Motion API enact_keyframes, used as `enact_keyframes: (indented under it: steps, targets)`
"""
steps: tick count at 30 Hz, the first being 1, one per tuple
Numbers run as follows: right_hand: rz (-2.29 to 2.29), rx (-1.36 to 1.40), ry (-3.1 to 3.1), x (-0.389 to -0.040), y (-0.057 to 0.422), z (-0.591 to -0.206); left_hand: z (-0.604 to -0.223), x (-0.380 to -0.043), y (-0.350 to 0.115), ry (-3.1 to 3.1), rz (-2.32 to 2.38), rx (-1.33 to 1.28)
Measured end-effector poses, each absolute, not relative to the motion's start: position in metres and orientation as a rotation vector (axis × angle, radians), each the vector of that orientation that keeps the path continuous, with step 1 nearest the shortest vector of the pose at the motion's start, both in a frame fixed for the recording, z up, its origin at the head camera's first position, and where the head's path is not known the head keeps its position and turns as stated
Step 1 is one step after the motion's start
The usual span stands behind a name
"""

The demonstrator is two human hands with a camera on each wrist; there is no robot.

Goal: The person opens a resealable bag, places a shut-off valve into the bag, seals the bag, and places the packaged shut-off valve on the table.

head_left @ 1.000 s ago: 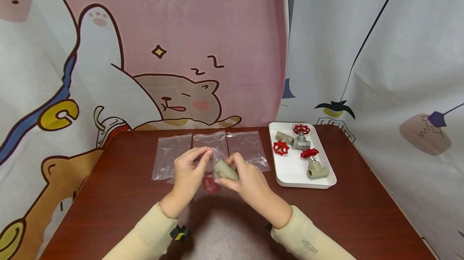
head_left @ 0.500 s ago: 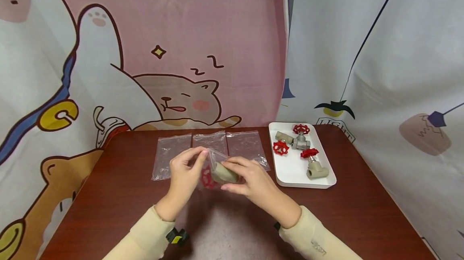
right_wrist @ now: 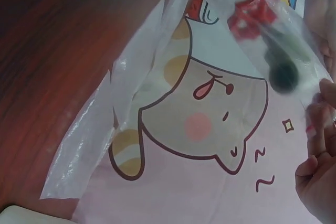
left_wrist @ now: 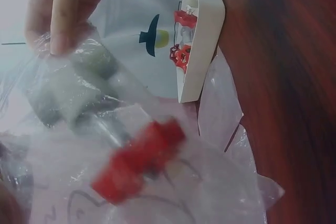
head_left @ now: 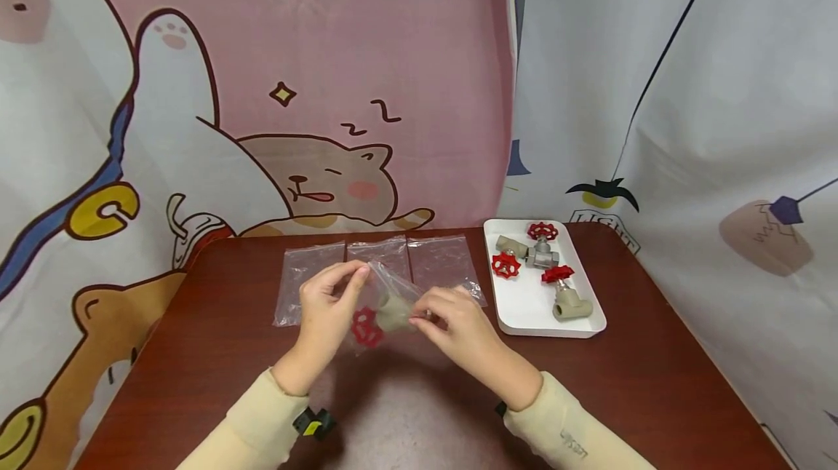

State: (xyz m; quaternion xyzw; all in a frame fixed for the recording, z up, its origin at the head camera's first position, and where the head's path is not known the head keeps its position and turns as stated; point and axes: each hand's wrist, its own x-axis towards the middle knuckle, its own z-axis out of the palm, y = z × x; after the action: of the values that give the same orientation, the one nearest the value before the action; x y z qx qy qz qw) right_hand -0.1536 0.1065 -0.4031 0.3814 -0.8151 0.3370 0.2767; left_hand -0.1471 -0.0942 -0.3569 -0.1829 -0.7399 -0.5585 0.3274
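At lower left of the head view we have a cream sleeve [head_left: 252, 419], over a dark red desk [head_left: 190, 390]. Left of centre, three flat clear bags [head_left: 297, 284] lie in a row along the desk's back edge. In front of them, the left hand [head_left: 325, 317]; its grip pinches the top left corner of a held bag [head_left: 396, 282]. Inside this bag, just below frame centre, we see a beige valve [head_left: 393, 313], red handwheel [head_left: 366, 328] at its left. Right hand [head_left: 463, 326] next; its grip pinches the bag's right side, beside the valve body. Right of frame, we log a white tray [head_left: 524, 308] with three more valves: small beige valve [head_left: 512, 246] upper left, metal valve [head_left: 542, 257] beside it, another beige valve [head_left: 572, 305] lower right, all with red wheels.
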Motion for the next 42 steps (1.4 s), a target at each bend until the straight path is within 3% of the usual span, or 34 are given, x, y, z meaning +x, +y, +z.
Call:
enact_keyframes:
  steps: [7, 15, 25, 42]
  targets:
    - [0.952, 1.017, -2.201, -0.156, 0.112, -0.4, -0.36, -0.149, -0.099, -1.95, -1.483, -0.487]
    - [0.997, 0.966, -2.246, -0.156, 0.119, -0.402, -0.397, -0.163, -0.11, -1.975, -1.625, -0.485]
    - [1.006, 0.949, -2.313, -0.158, 0.12, -0.412, -0.413, -0.16, -0.118, -2.073, -1.679, -0.514]
    - [0.974, 0.873, -2.356, -0.161, 0.12, -0.423, -0.395, -0.149, -0.104, -2.109, -1.702, -0.477]
